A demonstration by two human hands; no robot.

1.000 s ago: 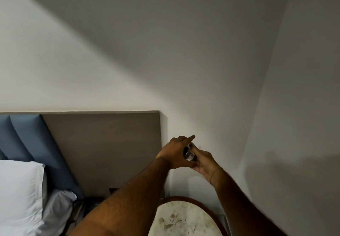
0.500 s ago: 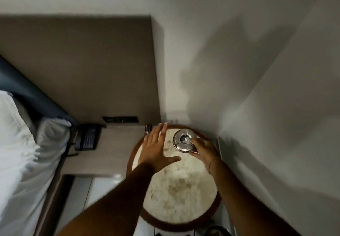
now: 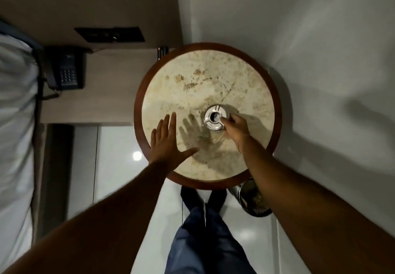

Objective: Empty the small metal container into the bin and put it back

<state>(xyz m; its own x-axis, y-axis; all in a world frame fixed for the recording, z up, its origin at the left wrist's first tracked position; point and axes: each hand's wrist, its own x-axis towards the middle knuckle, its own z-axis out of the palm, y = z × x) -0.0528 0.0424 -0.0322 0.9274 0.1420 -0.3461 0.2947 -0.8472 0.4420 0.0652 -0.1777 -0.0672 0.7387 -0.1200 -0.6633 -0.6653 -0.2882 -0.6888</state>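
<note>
The small round metal container (image 3: 214,117) stands upright on the round marble table (image 3: 192,77), right of its middle. My right hand (image 3: 236,129) grips its near right rim with thumb and fingers. My left hand (image 3: 167,143) hovers flat over the table's near left edge, fingers spread, holding nothing. A metal bin (image 3: 252,199) stands on the floor under the table's near right edge, partly hidden by my right forearm.
A dark telephone (image 3: 66,68) sits on the bedside shelf to the left, with a remote (image 3: 162,51) at the shelf's right end. A bed with white linen (image 3: 15,124) fills the far left. White walls close in behind and right. My legs (image 3: 205,231) are below.
The view has swung down from the wall to the table. Both hands held the container up in the air; now my right hand holds it on the table and my left is off it.
</note>
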